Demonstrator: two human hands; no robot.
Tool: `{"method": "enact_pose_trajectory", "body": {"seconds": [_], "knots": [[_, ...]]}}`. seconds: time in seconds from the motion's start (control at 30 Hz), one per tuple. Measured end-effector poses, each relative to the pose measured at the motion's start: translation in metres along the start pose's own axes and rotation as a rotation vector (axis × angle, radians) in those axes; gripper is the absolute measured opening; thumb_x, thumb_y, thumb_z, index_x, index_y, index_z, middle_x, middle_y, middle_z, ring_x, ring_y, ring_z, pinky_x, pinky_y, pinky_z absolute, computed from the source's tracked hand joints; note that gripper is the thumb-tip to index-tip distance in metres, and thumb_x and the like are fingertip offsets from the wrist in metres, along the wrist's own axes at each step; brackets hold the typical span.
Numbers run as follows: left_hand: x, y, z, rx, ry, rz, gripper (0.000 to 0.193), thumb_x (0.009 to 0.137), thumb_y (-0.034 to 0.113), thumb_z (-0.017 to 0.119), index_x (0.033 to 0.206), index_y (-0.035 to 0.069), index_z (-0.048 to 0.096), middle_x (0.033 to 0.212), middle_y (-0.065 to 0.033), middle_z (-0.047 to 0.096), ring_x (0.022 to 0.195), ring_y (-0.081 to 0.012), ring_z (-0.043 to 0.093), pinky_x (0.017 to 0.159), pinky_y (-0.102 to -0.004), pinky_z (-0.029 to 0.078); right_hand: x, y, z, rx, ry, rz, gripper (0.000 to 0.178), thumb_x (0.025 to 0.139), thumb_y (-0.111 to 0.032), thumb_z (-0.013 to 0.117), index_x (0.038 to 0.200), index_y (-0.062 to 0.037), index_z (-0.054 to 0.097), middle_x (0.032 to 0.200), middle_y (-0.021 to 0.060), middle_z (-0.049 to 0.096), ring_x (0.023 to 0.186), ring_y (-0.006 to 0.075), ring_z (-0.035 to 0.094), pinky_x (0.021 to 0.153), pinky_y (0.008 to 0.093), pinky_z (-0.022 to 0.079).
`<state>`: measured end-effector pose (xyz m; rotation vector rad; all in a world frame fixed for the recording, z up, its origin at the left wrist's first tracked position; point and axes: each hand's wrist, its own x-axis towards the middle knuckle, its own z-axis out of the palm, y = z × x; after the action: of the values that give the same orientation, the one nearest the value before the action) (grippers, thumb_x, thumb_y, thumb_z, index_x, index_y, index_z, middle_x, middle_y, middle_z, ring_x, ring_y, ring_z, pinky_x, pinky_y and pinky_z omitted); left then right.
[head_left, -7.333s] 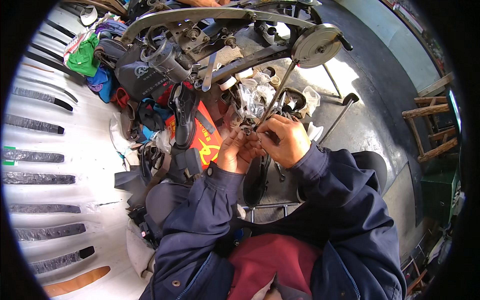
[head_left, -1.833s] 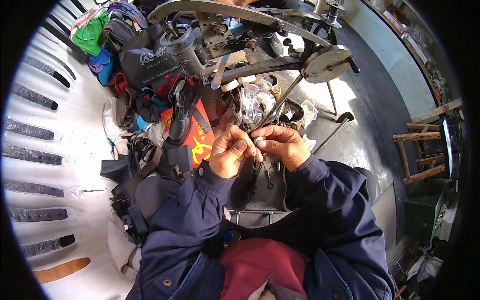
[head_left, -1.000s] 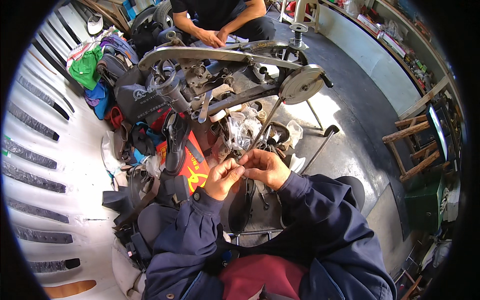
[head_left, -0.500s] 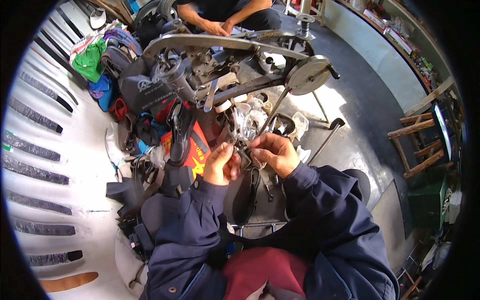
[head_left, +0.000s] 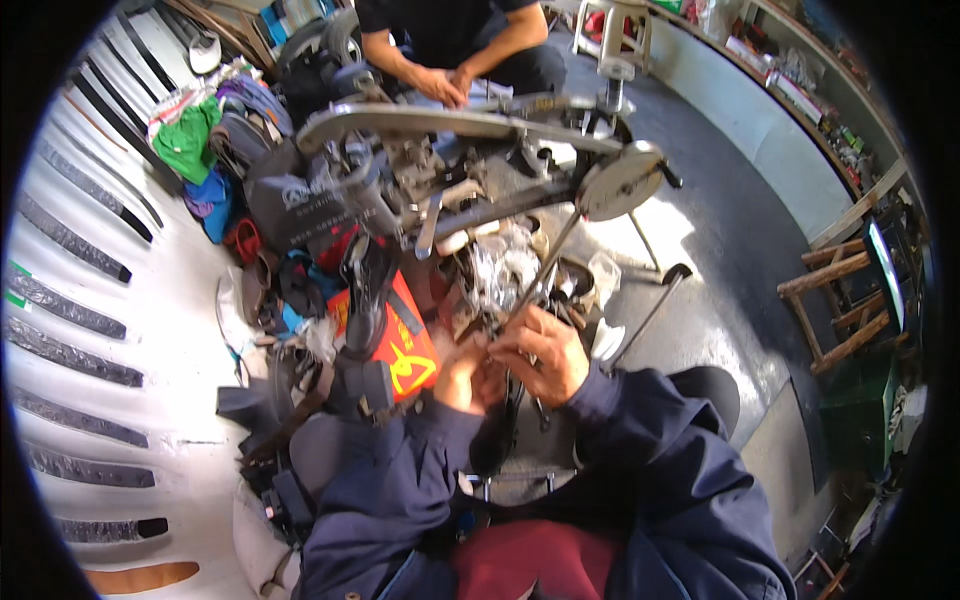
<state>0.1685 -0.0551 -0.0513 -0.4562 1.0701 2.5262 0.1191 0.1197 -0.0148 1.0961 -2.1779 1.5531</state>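
Note:
My left hand (head_left: 466,376) and my right hand (head_left: 550,354) meet over my lap, fingertips close together. Both are closed, with fingers curled in a pinch. Whatever lies between them is small, blurred and mostly covered by the fingers, so I cannot name it. Below my hands is a dark shoe (head_left: 489,443), partly hidden by my left hand and sleeve. Just beyond them lies a heap of crumpled clear plastic bags (head_left: 503,268) with small parts. A black leather shoe (head_left: 366,290) rests to the left on a red bag (head_left: 410,362) with yellow marks.
A hand-cranked sewing machine (head_left: 440,122) with a round wheel (head_left: 620,184) stands ahead. Behind it sits another person, hands (head_left: 445,86) together. Clothes (head_left: 188,140) pile up at the left, beside a white board (head_left: 190,400) with dark strips. A wooden stool (head_left: 835,300) stands right.
My hands have drawn closer together, and the right one now overlaps the left one's fingertips. They sit slightly lower in the picture. The whole view has shifted a little.

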Motion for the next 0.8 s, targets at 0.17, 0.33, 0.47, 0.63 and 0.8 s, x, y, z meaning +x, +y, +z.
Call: {"method": "enact_pose_trajectory", "body": {"seconds": [0.17,0.33,0.47,0.63,0.8], "knots": [[0.0,-0.004,0.0,-0.03,-0.183,0.034,0.021,0.104,0.031,0.06,0.097,0.011,0.057,0.075,-0.0009,0.056,0.049,-0.0117,0.045,0.044,-0.0265,0.033,-0.005,0.001,0.0,0.413,0.077,0.392,0.009,0.091,-0.002,0.072,0.1,-0.0014,0.073,0.092,0.0071,0.068,0.085,0.0173,0.066,0.078,0.0293,0.052],[0.002,-0.008,-0.002,-0.04,-0.213,0.008,0.015,0.103,0.025,0.061,0.099,0.011,0.057,0.079,-0.0018,0.058,0.051,-0.0117,0.046,0.045,-0.0268,0.034,-0.005,0.0,0.0,0.734,0.159,0.639,0.007,0.098,-0.002,0.068,0.101,0.0025,0.072,0.088,0.0007,0.066,0.075,0.0078,0.059,0.067,0.0238,0.049],[0.0,-0.007,0.003,0.004,-0.089,-0.002,0.02,0.104,0.031,0.058,0.099,0.012,0.056,0.069,-0.0024,0.051,0.05,-0.0135,0.044,0.045,-0.0285,0.033,-0.003,-0.003,-0.005,0.404,0.109,0.45,0.014,0.095,-0.003,0.071,0.109,0.0017,0.073,0.088,0.0038,0.069,0.079,0.0108,0.063,0.072,0.0255,0.051],[-0.002,0.0,0.007,0.019,-0.067,0.092,0.023,0.104,0.035,0.057,0.1,0.012,0.058,0.065,-0.0021,0.049,0.05,-0.0136,0.043,0.045,-0.0295,0.032,-0.001,-0.009,-0.008,0.236,0.074,0.463,0.017,0.09,-0.004,0.075,0.107,-0.0001,0.073,0.089,0.0119,0.072,0.081,0.0192,0.072,0.075,0.0302,0.056],[-0.002,0.001,0.003,0.011,-0.058,0.099,0.024,0.1,0.035,0.062,0.096,0.011,0.058,0.069,-0.0023,0.052,0.052,-0.0131,0.044,0.046,-0.0297,0.034,-0.001,-0.007,-0.003,0.151,0.106,0.378,0.012,0.088,-0.004,0.076,0.098,0.001,0.073,0.088,0.0143,0.073,0.08,0.0218,0.074,0.072,0.0315,0.057]]}}
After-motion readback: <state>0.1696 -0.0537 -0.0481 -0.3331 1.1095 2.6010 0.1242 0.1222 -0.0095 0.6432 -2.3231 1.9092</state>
